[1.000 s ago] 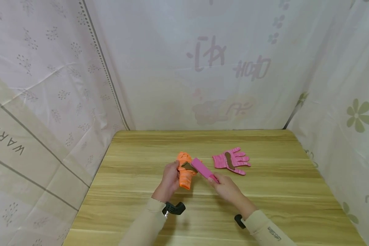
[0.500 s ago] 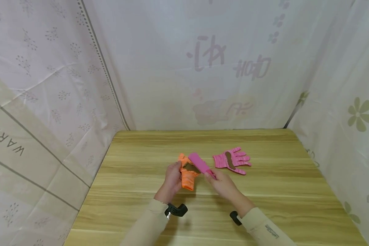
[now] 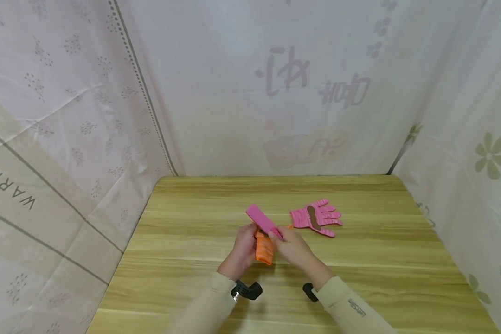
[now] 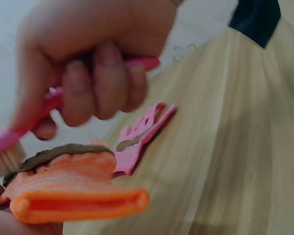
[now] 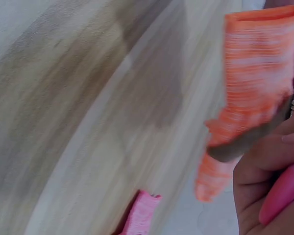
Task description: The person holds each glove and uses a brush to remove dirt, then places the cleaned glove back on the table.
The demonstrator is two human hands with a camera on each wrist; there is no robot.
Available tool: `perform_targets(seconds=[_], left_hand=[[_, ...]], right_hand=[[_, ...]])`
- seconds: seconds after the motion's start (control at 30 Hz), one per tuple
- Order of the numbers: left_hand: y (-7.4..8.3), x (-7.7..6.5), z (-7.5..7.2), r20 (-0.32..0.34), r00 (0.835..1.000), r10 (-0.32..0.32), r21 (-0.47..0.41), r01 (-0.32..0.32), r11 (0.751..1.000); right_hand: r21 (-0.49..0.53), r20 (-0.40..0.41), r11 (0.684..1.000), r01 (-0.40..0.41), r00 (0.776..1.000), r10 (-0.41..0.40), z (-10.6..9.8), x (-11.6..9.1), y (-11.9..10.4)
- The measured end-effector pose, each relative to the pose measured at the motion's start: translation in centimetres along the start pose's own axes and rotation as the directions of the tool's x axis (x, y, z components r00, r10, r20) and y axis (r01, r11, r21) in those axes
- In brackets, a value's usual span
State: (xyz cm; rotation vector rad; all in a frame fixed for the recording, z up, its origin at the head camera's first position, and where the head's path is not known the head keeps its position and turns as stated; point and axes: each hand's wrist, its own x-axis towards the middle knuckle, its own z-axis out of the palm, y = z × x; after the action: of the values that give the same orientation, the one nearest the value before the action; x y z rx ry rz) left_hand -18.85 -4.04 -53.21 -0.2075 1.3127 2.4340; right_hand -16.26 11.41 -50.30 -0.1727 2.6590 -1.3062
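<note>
An orange knitted glove hangs from my left hand, which grips it by one side with the cuff towards me. Across the glove runs a brown patch, seen in both wrist views. My right hand has its fingers wrapped round the handle of a pink brush. The brush's pale bristles face down onto the left end of the brown patch in the left wrist view. In the head view the brush head covers the upper part of the orange glove.
A pink knitted glove with a brown mark lies flat on the wooden table, right of the hands, fingers pointing right. Patterned cloth hangs behind the table and on both sides. Each wrist wears a black mount.
The right hand has carried the brush leftward across the orange glove. The left hand has shifted slightly right and nearer, tilting the glove. The pink glove stays put.
</note>
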Motion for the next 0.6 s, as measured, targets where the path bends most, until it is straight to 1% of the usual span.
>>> perform_targets(seconds=[0.2,0.27,0.37,0.47,0.6], left_hand=[[0.6,-0.1,-0.1,-0.01,1.0,-0.001,0.026,0.001,1.0],[0.8,-0.2,-0.2,-0.012,1.0,0.002,0.05,-0.001,0.999],[1.0,-0.2,-0.3,-0.03,1.0,-0.006,0.056,0.007,0.998],[1.2,-0.4,-0.5,-0.04,0.999,0.002,0.075,0.001,0.997],[1.4,-0.4,-0.8,-0.055,0.998,0.012,0.094,-0.007,0.996]], right_hand=[[-0.059,0.013,0.998,-0.004,1.0,0.004,0.0,0.1,0.6],[-0.058,0.018,0.998,-0.002,1.0,0.003,-0.1,0.0,0.6],[-0.064,0.03,0.998,-0.006,1.0,0.008,-0.4,-0.1,0.8],[-0.06,0.04,0.998,-0.017,0.999,0.02,-0.7,-0.1,1.0],[-0.067,0.034,0.997,-0.023,0.999,0.025,-1.0,-0.1,1.4]])
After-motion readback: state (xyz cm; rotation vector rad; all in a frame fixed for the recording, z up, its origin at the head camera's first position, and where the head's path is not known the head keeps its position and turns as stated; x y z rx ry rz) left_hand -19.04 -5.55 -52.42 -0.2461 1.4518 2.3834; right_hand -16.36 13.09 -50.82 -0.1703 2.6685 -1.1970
